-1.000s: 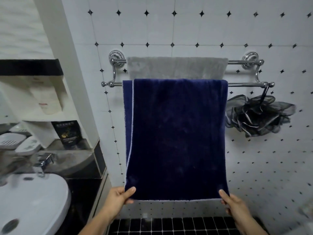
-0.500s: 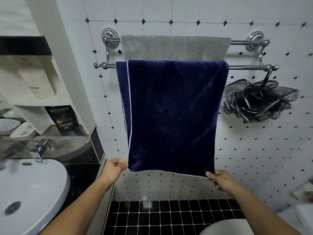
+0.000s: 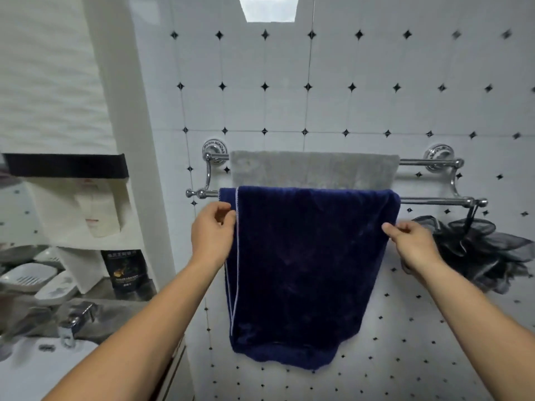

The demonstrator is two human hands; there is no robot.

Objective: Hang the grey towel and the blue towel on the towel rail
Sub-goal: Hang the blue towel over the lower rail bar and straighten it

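Observation:
A chrome double towel rail (image 3: 434, 201) is fixed to the tiled wall. The grey towel (image 3: 314, 169) hangs over its back bar, its lower part hidden behind the blue towel (image 3: 307, 270), which drapes over the front bar. My left hand (image 3: 212, 233) pinches the blue towel's left edge just below the bar. My right hand (image 3: 412, 241) pinches its right edge at about the same height.
A black mesh bath sponge (image 3: 477, 250) hangs from the rail's right end, close to my right hand. At left stand a white wall pillar (image 3: 130, 140), a shelf with soap dishes (image 3: 29, 277) and a dark packet (image 3: 126, 270), a chrome tap (image 3: 75, 318) and a white basin (image 3: 34, 369).
Both hands have let go of the blue towel's bottom corners and risen to grip its side edges near the front bar. The view has tilted upward.

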